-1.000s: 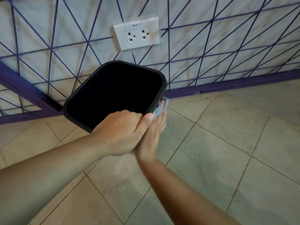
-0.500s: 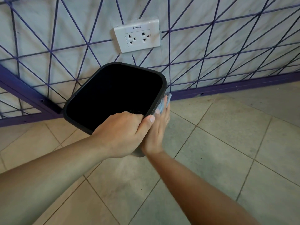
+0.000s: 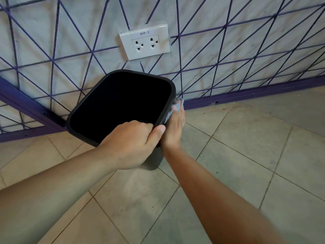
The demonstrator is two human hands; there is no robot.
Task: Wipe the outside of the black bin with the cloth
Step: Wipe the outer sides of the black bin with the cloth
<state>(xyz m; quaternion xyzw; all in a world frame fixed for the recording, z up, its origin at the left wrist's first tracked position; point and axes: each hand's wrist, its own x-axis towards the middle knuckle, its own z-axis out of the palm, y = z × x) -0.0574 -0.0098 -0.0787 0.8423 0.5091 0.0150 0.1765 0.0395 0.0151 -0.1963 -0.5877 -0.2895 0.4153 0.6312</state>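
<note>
Left hand [image 3: 130,143] grips black bin [image 3: 88,110] rim; right hand [image 3: 175,127] presses cloth [image 3: 177,105] against side.

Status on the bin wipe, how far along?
Mid-wipe. Left hand grips the near rim of the black bin, steadying it. Right hand presses the blue cloth flat against the bin's right outer wall, just under the rim. Nothing shows which walls are already clean. The wall-side and left faces are out of view, so they probably remain.

The black bin [image 3: 121,104], square-mouthed with rounded corners, tilts toward the camera; a light-blue cloth [image 3: 176,107] presses its right outer wall.
</note>
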